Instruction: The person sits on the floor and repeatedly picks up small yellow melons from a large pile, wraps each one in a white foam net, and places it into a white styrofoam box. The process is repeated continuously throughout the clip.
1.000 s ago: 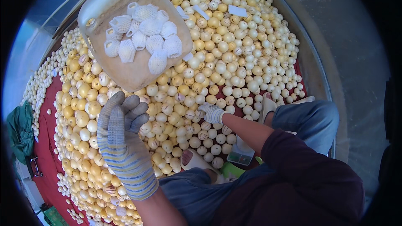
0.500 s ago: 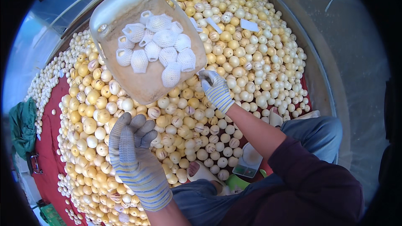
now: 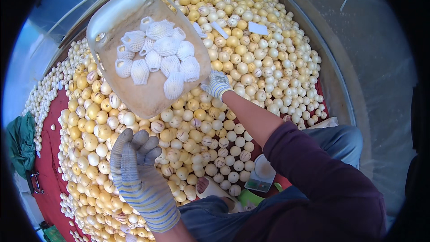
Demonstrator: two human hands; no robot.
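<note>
My left hand (image 3: pixel 142 181), in a striped grey-palmed work glove, is raised over the heap of pepino melons (image 3: pixel 92 141). Its fingers are apart and slightly bent, and nothing lies in the palm. My right hand (image 3: pixel 217 85), gloved alike, is at the near right corner of a worn, pale plastic tub (image 3: pixel 148 101). Its fingers are curled, with their tips partly hidden at the tub's edge; what they hold, if anything, cannot be made out. Inside the tub sit several fruits in white foam net sleeves (image 3: pixel 167 46). The tub rests tilted on the heap.
White cards (image 3: pixel 258 28) lie on the far fruit. By my foot stand a small scale (image 3: pixel 260 175) and a green object (image 3: pixel 251 197). Red cloth (image 3: pixel 50 161) shows at the left, with a dark green bag (image 3: pixel 20 139). A curved wall edge (image 3: pixel 333 62) bounds the right side.
My right hand has moved slightly farther away and left, its fingers now more curled at the tub's corner. My left hand stays open. The whole view has shifted a little.
</note>
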